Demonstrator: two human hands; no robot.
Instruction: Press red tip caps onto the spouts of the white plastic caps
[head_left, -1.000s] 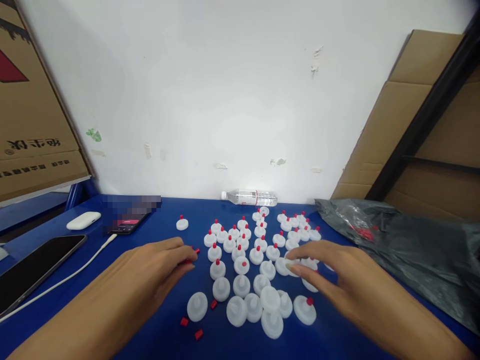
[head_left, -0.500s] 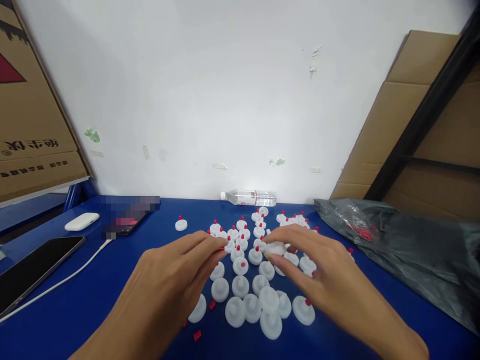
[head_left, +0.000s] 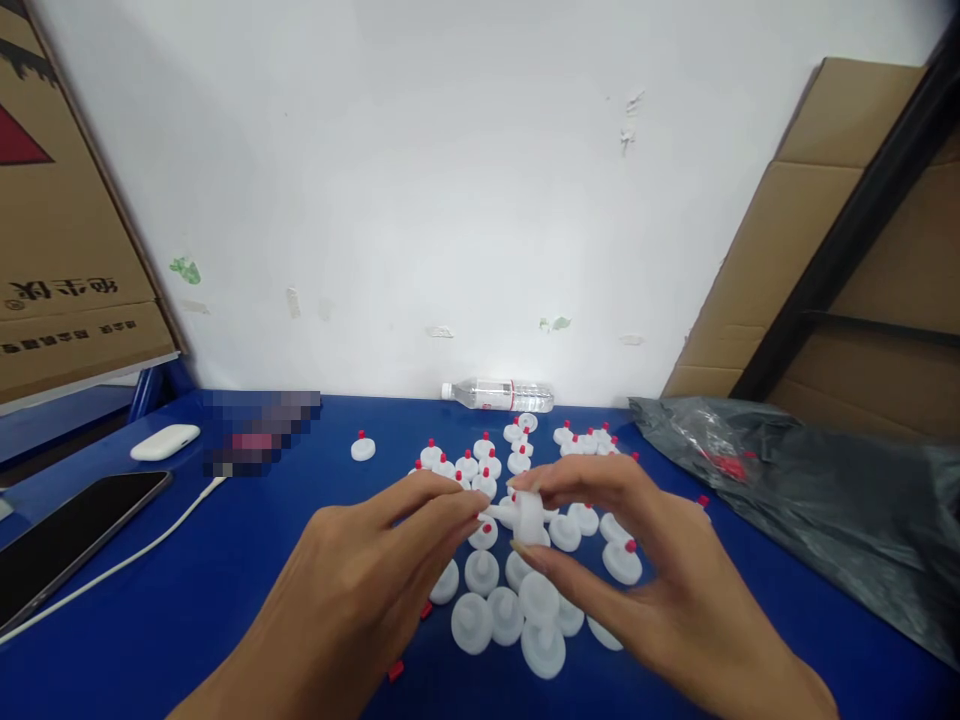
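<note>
Pointing sideways, round, white spouted cap

head view | worn on head | faces forward-down | left grip, right grip near | wall farther

Deep blue across the surface. Translucent white on the nozzle caps, with bright red tips on many. Clear with a red band on the plastic bottle along the far edge. Dark grey on the plastic bag by the right edge; near the left edge, white on the earbud case, black on the smartphone.
</note>
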